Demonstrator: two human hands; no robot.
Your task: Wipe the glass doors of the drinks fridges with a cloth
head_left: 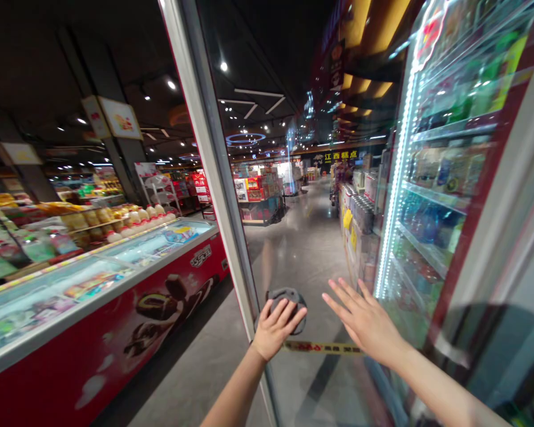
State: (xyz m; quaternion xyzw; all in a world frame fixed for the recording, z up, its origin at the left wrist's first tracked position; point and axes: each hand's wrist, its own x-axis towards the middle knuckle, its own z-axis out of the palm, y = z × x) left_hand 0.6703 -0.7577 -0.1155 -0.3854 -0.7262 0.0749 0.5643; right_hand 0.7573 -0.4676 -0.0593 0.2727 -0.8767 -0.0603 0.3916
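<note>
My left hand (273,332) presses a folded dark grey cloth (289,293) to the glass door (302,249), close to its light metal frame. The fingers curve over the cloth, and part of it lies hidden beneath them. To the right, my right hand (365,320) is open with its fingers spread. It holds nothing and is at or just in front of the glass; whether it touches, I cannot tell. A yellow sticker strip (323,348) with dark print runs across the pane between the two hands.
On the left stands a red ice-cream chest freezer (160,302) with packs under its glass top. Bottled drinks on lit shelves (454,130) show at the right. Beyond the pane lie a grey shop floor (293,219) and display stands (258,193). The door's frame (209,148) slants upward.
</note>
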